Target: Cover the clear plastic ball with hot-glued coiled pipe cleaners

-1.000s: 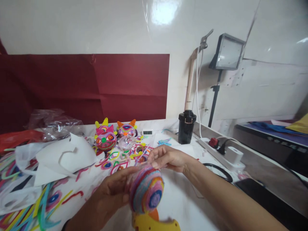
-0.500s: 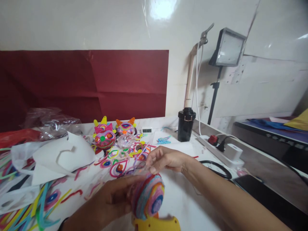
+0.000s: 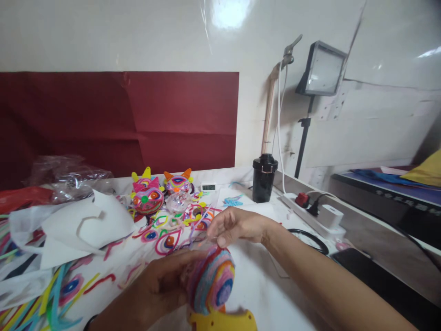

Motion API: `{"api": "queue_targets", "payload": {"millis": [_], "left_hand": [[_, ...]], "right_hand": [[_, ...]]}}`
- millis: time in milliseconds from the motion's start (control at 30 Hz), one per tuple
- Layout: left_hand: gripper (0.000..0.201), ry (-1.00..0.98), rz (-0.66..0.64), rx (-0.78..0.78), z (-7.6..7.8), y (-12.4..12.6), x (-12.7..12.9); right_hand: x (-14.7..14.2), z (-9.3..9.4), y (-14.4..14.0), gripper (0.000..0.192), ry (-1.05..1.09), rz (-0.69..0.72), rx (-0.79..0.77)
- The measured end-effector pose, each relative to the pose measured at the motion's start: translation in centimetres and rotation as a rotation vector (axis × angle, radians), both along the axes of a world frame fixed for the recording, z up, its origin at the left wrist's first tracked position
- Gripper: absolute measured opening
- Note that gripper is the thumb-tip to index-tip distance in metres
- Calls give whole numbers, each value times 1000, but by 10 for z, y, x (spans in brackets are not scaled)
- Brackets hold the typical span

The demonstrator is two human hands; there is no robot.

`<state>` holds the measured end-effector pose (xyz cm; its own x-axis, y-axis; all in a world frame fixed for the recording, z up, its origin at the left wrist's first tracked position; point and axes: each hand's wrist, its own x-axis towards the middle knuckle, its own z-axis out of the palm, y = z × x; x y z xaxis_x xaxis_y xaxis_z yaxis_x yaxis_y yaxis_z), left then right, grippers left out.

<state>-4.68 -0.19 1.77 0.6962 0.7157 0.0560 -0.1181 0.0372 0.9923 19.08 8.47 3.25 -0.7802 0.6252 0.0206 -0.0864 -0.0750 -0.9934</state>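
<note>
A round ornament (image 3: 210, 280) covered in bands of coloured fuzzy strips is near the bottom middle, a blue-centred eye shape on its right side. My left hand (image 3: 161, 285) grips it from the left, fingers closed around its side. Just above its top, my right hand (image 3: 237, 227) has thumb and fingers pinched together; what lies between them is too small to make out. Under the ornament sits a yellow piece (image 3: 223, 321) with small holes, partly cut off by the frame. A thin purple strip (image 3: 195, 230) rises behind the hands.
Finished-looking cat-faced ornaments (image 3: 147, 201) stand at the back, among loose eye-shaped pieces (image 3: 168, 242). Coloured strips (image 3: 51, 299) and torn white paper (image 3: 82, 230) cover the left. A black cup (image 3: 264, 179), a power strip (image 3: 315, 218) and a black phone-like slab (image 3: 379, 285) lie rightward.
The view has shifted slightly, so the background sits a little further left. Both hands keep nearly the same pose at the ornament.
</note>
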Motion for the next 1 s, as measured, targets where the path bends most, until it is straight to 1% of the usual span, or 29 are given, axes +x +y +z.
{"api": "queue_targets", "payload": {"millis": [133,333,533,600,700,767,800,867,900,933,1000], "left_hand": [[45,15,16,9,2,-1,3],[45,15,48,17,0,0,4],[48,28,48,21,-3,2,1],[49,13,55,6,-4,3,-1],[49,-5,93,-6,-4,3,-1],[50,-13,115,-4,-4,2,-1],[50,-21,122,0,-3,2,-1],[50,-46,136,-2,-3,3,-1],[50,-64,149,-8,-4,4,-1],[50,-85,168,-17,-4,5,-1],[48,-137,215,-35,-6,7,-1]], "right_hand": [[2,1,1,33,-8,5,11],[5,4,2,34,-50,-40,53],[6,15,-5,32,-119,-105,147],[8,20,-9,31,-131,-160,211],[11,30,-15,30,-150,-278,317],[13,39,-22,31,-179,-388,413],[14,44,-26,30,-203,-458,482],[15,56,-38,27,-275,-612,671],[14,61,-45,24,-297,-661,759],[13,66,-53,22,-312,-663,817],[10,73,-69,17,-326,-581,865]]}}
